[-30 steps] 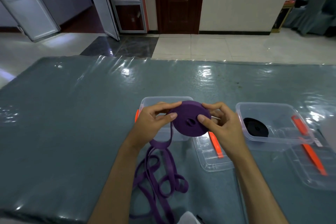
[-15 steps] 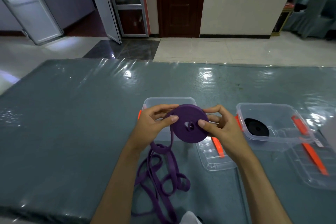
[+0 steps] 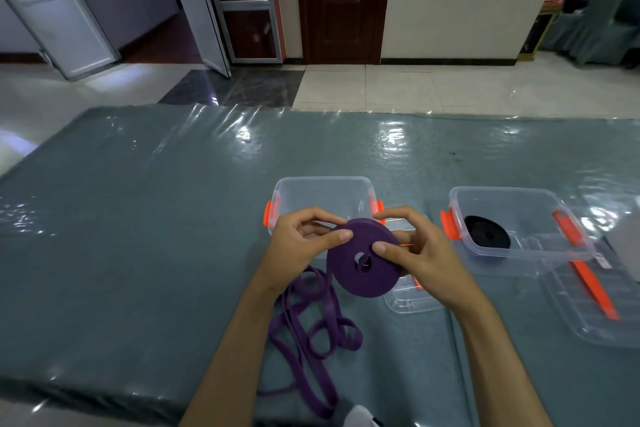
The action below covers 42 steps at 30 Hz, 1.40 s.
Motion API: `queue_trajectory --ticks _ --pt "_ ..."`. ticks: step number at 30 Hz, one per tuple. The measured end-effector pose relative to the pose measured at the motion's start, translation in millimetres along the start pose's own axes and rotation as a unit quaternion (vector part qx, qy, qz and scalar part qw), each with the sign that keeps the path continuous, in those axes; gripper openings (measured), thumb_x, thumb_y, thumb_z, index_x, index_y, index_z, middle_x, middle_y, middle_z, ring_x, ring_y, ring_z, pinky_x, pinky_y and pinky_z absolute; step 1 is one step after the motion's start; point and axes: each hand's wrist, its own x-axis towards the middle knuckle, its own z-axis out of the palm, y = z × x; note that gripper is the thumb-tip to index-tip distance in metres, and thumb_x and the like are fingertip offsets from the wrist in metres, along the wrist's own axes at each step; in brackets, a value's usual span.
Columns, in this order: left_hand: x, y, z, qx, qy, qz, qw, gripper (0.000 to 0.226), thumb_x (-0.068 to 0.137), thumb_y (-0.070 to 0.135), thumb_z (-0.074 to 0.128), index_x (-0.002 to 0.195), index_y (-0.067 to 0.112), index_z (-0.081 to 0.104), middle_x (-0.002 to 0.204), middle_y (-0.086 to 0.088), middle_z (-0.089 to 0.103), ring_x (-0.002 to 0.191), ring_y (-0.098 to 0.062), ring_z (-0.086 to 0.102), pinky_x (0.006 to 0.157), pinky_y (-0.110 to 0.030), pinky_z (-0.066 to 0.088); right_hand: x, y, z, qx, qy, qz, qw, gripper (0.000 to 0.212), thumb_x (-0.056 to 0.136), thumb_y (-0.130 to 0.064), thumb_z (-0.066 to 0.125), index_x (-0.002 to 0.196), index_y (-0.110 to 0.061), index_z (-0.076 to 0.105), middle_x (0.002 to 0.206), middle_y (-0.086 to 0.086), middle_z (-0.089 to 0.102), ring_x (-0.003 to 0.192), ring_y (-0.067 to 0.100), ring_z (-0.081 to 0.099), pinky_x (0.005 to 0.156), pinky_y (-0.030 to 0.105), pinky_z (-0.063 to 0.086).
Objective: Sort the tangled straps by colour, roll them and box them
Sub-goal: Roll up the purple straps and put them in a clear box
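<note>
A purple strap roll point(image 3: 360, 274) is held above the table between both hands. My left hand point(image 3: 301, 250) grips its upper left edge, thumb on the face. My right hand point(image 3: 419, 256) grips the right side, thumb pressed near the centre hole. The unrolled purple strap tail point(image 3: 311, 333) hangs from the roll and lies in loose loops on the table in front of me. Behind the hands stands a clear box with orange clips point(image 3: 322, 191). To the right, a second clear box point(image 3: 519, 218) holds a rolled black strap point(image 3: 486, 236).
The table wears a grey cloth under shiny plastic film point(image 3: 138, 236). A clear lid point(image 3: 412, 302) lies under my right hand. Another lid with an orange clip point(image 3: 602, 305) lies at the right, near the table edge. Tiled floor and doors lie beyond.
The roll has sunk a little and tilted its face toward me, with the centre hole showing more. Both hands shifted their hold around it and the loose tail moved slightly.
</note>
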Motion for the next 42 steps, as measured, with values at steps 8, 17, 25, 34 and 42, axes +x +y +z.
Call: queue_trajectory --ticks 8,17,25,34,42 --pt "-7 -1 -6 -0.067 -0.040 -0.040 0.996 0.037 0.086 0.023 0.083 0.123 0.028 0.079 0.122 -0.005 0.078 0.115 -0.024 0.075 0.098 -0.031 0.060 -3 6 11 0.023 0.081 -0.037 0.996 0.043 0.084 -0.035 0.088 0.124 -0.031 0.073 0.116 0.006 0.080 0.097 0.028 0.080 0.068 0.034 0.064" --pt "-9 -23 -3 -0.093 0.020 -0.055 0.994 0.026 0.083 0.026 0.088 0.091 0.011 0.067 0.110 -0.013 0.075 0.099 -0.030 0.075 0.087 -0.042 0.062 -3 12 12 0.013 0.088 -0.045 0.995 0.055 0.084 -0.019 0.090 0.132 -0.033 0.068 0.101 0.005 0.080 0.094 0.025 0.079 0.067 0.033 0.064" --pt "-4 -35 -1 -0.139 0.077 -0.055 0.986 0.014 0.081 0.021 0.089 0.084 0.016 0.077 0.107 -0.012 0.078 0.101 -0.033 0.077 0.086 -0.041 0.064 9 24 22 0.024 0.145 -0.058 0.987 0.044 0.083 -0.023 0.090 0.124 -0.033 0.075 0.113 0.003 0.080 0.108 0.025 0.076 0.071 0.032 0.064" --pt "3 -44 12 -0.149 0.167 -0.061 0.973 0.015 0.081 0.024 0.086 0.091 0.015 0.078 0.090 -0.008 0.080 0.075 -0.018 0.076 0.069 -0.034 0.063 27 31 28 0.054 0.179 -0.057 0.981 0.043 0.084 -0.021 0.087 0.123 -0.033 0.076 0.112 0.004 0.080 0.107 0.024 0.077 0.075 0.035 0.066" --pt "21 -63 13 -0.200 0.195 -0.061 0.958 0.019 0.090 0.010 0.082 0.105 0.008 0.070 0.113 -0.015 0.078 0.105 -0.033 0.076 0.084 -0.039 0.064 48 43 25 0.077 0.227 -0.035 0.970 0.039 0.085 -0.017 0.088 0.120 -0.029 0.074 0.111 0.008 0.079 0.104 0.031 0.077 0.073 0.040 0.066"
